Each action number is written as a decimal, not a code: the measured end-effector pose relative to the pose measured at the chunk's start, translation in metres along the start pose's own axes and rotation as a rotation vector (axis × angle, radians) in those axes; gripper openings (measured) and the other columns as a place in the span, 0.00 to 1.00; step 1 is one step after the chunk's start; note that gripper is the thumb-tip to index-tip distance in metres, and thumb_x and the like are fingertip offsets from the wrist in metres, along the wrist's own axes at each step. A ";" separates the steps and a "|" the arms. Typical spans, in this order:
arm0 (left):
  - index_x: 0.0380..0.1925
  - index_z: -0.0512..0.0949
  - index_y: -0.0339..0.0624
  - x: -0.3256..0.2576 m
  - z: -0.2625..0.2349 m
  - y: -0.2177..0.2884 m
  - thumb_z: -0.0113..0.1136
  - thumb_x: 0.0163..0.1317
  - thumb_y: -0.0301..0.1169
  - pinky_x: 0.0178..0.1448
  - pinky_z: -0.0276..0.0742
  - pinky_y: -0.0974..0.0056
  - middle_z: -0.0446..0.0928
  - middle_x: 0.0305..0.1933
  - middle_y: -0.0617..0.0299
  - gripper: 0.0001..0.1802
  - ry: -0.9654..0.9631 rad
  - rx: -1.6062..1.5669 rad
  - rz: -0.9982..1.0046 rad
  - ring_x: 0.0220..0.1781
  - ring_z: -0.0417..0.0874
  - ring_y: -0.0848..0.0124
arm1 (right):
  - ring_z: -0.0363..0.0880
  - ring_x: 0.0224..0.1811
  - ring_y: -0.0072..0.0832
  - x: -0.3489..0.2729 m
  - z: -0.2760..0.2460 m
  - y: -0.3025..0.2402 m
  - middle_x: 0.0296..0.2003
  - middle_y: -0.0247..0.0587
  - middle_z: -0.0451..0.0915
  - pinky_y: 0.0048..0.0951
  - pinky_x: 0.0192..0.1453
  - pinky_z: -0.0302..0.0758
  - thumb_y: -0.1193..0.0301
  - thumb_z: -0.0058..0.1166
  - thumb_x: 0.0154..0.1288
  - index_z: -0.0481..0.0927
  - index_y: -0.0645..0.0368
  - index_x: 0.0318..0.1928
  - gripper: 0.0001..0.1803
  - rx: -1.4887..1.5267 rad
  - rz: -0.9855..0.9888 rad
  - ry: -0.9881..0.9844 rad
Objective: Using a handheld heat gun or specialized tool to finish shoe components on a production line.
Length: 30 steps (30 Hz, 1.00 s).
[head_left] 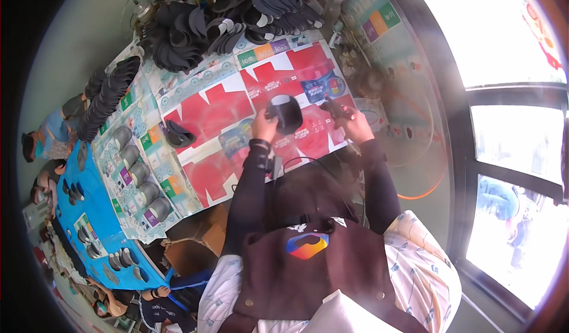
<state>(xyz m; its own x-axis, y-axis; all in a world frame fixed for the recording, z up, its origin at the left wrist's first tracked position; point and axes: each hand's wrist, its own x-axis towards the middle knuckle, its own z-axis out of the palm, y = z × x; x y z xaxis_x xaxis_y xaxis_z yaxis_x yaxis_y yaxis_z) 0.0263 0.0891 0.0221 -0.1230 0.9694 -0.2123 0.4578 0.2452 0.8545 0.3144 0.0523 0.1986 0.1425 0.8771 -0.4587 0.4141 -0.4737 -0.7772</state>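
My left hand [264,126] grips the edge of a dark curved piece [287,116] with a pale grey patch, which looks like a slipper upper. It is held above red and white printed sheets [216,116] on the table. To its right, my right hand [358,128] is closed around a small dark tool [336,110] that looks like a spray gun. The tool's tip points toward the far left, apart from the piece. Another dark curved piece [179,135] lies on the sheets to the left.
Heaps of dark curved pieces [178,39] line the table's far side. A row of grey-lined pieces [140,173] lies at left, beside a blue table [112,214] where other people sit. An orange hose [424,193] hangs at right, near a window. A cardboard box [192,256] stands below.
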 end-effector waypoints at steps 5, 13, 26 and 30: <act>0.47 0.80 0.35 0.041 0.069 0.019 0.71 0.56 0.33 0.48 0.82 0.55 0.86 0.40 0.49 0.21 0.010 0.112 -0.096 0.43 0.88 0.55 | 0.86 0.36 0.49 0.029 -0.018 -0.008 0.32 0.55 0.86 0.44 0.44 0.78 0.68 0.56 0.57 0.83 0.64 0.48 0.19 -0.114 -0.050 -0.139; 0.51 0.79 0.33 0.039 0.098 0.007 0.67 0.63 0.35 0.50 0.83 0.56 0.86 0.43 0.48 0.21 -0.008 0.146 -0.116 0.45 0.89 0.55 | 0.80 0.47 0.62 0.063 0.002 -0.019 0.38 0.64 0.83 0.55 0.50 0.76 0.62 0.56 0.62 0.81 0.61 0.46 0.17 -0.278 -0.180 -0.142; 0.60 0.77 0.34 0.030 0.097 -0.016 0.57 0.71 0.32 0.45 0.85 0.64 0.85 0.49 0.51 0.20 -0.077 -0.165 -0.149 0.44 0.88 0.66 | 0.80 0.48 0.61 0.081 0.018 -0.014 0.40 0.65 0.82 0.53 0.52 0.77 0.64 0.56 0.61 0.83 0.63 0.48 0.19 -0.271 -0.179 -0.116; 0.60 0.77 0.34 0.030 0.094 -0.020 0.58 0.71 0.31 0.46 0.85 0.64 0.85 0.48 0.52 0.20 -0.068 -0.238 -0.164 0.44 0.88 0.67 | 0.80 0.48 0.61 0.080 0.015 -0.015 0.40 0.64 0.83 0.51 0.50 0.76 0.65 0.58 0.61 0.81 0.61 0.50 0.19 -0.361 -0.166 -0.056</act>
<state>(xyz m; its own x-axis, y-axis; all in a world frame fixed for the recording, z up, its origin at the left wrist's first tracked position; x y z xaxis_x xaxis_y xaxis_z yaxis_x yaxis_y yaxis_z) 0.0959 0.1137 -0.0458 -0.1154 0.9175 -0.3807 0.2161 0.3973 0.8919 0.3060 0.1286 0.1669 0.0017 0.9290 -0.3700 0.7182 -0.2586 -0.6460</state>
